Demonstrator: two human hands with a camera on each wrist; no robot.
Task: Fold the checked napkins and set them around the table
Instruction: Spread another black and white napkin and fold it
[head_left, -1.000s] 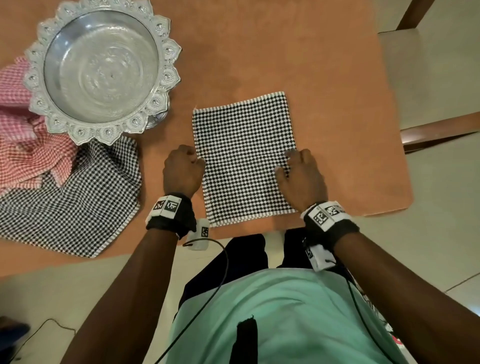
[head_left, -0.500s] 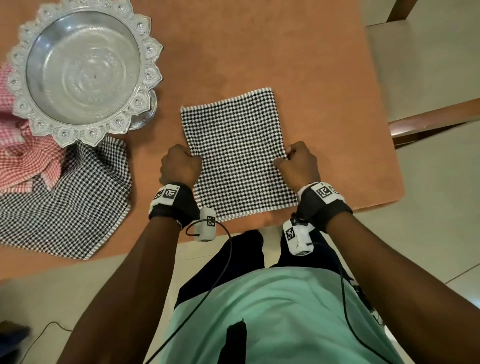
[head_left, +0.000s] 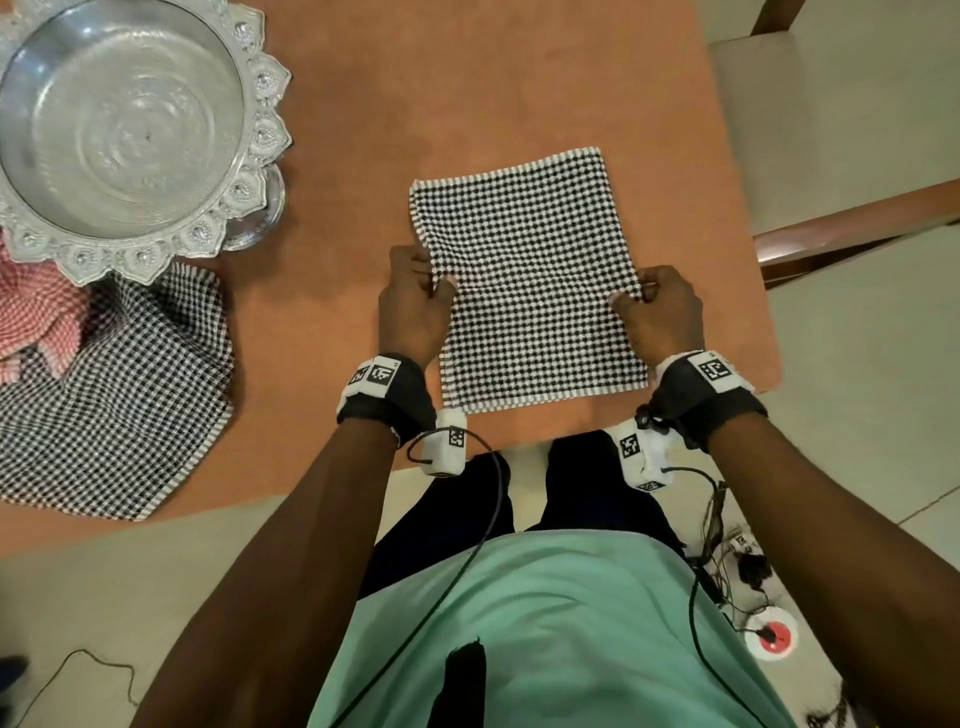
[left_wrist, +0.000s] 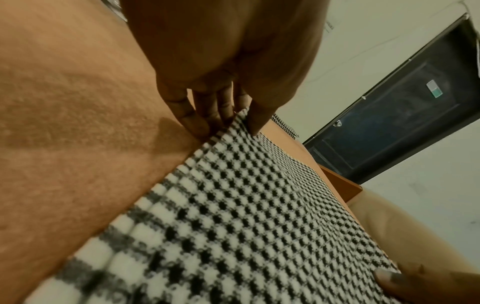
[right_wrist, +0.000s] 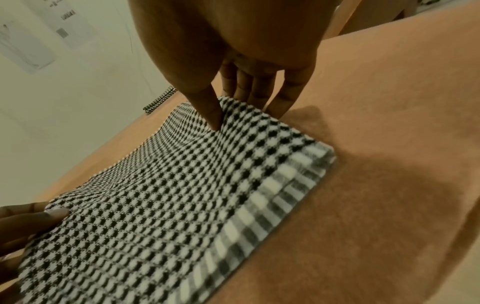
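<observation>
A black-and-white checked napkin (head_left: 530, 280), folded into a rectangle, lies on the orange table (head_left: 467, 78) in front of me. My left hand (head_left: 421, 301) pinches its left edge at mid-length, thumb on top and fingers beneath, as the left wrist view shows (left_wrist: 233, 123). My right hand (head_left: 654, 306) pinches the right edge opposite, thumb pressed into the cloth (right_wrist: 221, 115). The cloth (right_wrist: 182, 185) is lifted a little along the line between both hands. A second black checked napkin (head_left: 109, 395) lies spread out at the left.
An ornate silver bowl (head_left: 130, 119) stands at the far left, partly on the loose napkin. A red checked cloth (head_left: 36, 317) lies crumpled beside it. The table's right corner (head_left: 769, 379) is close to my right wrist. A chair (head_left: 841, 156) stands past the right edge.
Both hands went from resting fists on the napkin's side edges to pinching those edges. The cloth's middle has risen slightly between them.
</observation>
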